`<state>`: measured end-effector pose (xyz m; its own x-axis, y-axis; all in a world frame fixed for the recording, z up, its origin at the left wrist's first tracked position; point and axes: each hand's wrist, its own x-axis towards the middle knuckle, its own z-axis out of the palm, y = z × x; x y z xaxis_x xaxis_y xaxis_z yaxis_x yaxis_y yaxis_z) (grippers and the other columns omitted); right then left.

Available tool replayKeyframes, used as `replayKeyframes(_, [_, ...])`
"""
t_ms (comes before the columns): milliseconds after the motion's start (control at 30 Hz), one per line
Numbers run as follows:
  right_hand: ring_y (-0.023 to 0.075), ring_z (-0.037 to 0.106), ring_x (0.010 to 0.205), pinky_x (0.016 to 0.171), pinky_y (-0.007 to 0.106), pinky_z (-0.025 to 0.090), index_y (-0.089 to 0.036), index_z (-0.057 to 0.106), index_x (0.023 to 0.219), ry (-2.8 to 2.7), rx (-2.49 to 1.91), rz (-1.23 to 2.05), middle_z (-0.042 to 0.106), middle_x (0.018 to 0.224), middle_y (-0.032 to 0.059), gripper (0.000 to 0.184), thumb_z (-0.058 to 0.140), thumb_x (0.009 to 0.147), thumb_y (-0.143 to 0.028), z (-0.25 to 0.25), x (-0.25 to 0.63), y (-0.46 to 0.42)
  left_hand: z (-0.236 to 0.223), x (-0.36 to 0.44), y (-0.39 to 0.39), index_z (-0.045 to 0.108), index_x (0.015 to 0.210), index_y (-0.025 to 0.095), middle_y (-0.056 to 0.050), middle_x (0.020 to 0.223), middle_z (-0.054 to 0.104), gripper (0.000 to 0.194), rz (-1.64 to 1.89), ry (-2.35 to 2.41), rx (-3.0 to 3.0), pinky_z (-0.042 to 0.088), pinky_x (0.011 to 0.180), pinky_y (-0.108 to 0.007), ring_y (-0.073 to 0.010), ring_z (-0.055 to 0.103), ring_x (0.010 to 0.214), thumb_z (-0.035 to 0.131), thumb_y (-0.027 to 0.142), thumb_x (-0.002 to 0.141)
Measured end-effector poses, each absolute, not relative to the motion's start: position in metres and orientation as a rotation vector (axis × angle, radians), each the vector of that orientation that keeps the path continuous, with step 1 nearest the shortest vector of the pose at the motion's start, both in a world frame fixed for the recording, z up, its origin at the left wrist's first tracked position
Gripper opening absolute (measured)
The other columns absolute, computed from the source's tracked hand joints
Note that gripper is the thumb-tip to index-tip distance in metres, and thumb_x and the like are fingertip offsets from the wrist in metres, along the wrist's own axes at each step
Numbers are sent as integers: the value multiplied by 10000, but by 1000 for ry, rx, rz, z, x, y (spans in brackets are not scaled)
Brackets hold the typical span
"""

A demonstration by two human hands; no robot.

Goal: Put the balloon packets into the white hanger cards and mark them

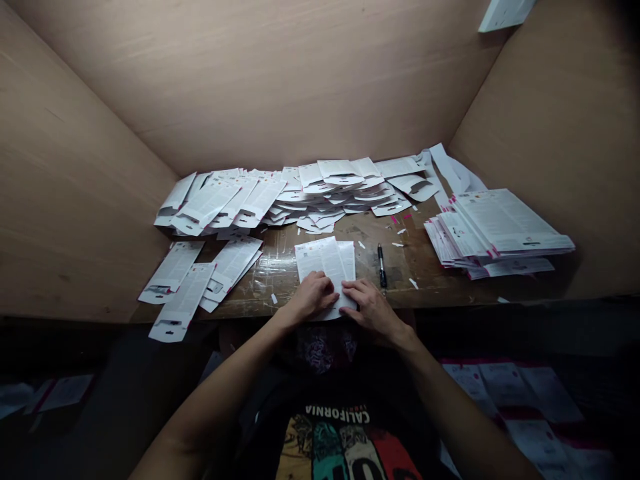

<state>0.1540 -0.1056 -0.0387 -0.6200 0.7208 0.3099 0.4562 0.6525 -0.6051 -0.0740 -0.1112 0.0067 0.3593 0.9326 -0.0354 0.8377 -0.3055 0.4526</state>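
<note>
In front of me at the table's edge lie white printed paper packets [323, 257], two or more overlapping with small print on their faces. My left hand [316, 294] is over the lower left part of the top packet, its fingers curled and closed on the paper. From the right, my right hand [369, 305] rests on the same packet, fingertips stretched over its lower part and the thumb apart. The packet's bottom edge is partly hidden by both hands. A black pen [381, 265] lies just right of them.
A long heap of similar packets [325, 183] runs along the back wall. Several loose packets [185, 293] lie at the left, one overhanging the front edge. At the right stands a stack [520, 223]. Paper scraps [413, 283] dot the brown table [280, 250]. Wooden panels [300, 80] enclose it.
</note>
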Motion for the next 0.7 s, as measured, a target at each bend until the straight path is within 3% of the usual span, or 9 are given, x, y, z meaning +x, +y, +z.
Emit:
replayKeyframes(200, [318,596,1243,1088,528,533,-205,705,1266,-2346,-912,651,684,1375,107,386,798,891,-221,-41,154,-105,15,-52,-120,693,1061,145,-143,1102,686,203,-23,1673,2419,505,843,-405,-304,602,1079,537,273,1037])
replayKeyframes(300, [321,603,1232,1067,534,541,-220,694,1294,-2347,-908,633,684,1370,108,401,782,903,-225,-43,154,-105,24,-39,-123,684,1106,131,-171,1103,686,180,-157,1717,2442,505,830,-417,-327,602,1084,583,240,1006])
replayKeyframes(400, [312,605,1240,1075,525,536,-236,677,1330,-2345,-904,631,683,1371,99,421,741,917,-189,-42,153,-106,31,-25,-128,687,1125,121,-188,1088,686,182,-225,1794,2424,504,831,-429,-333,607,1063,601,186,978])
replayKeyframes(567, [300,602,1249,1088,505,529,-240,665,1362,-2350,-888,642,688,1362,93,462,718,912,-151,-38,153,-107,25,-4,-133,696,1091,68,-226,1049,675,249,-208,1936,2374,505,811,-455,-349,610,1028,471,123,1001])
replayKeyframes(700, [322,615,1243,1052,543,534,-253,706,1298,-2380,-923,584,695,1370,100,413,772,893,-206,-40,152,-108,23,-30,-124,703,1073,113,-195,1043,692,219,-176,1955,2354,520,844,-414,-308,622,1024,505,160,994])
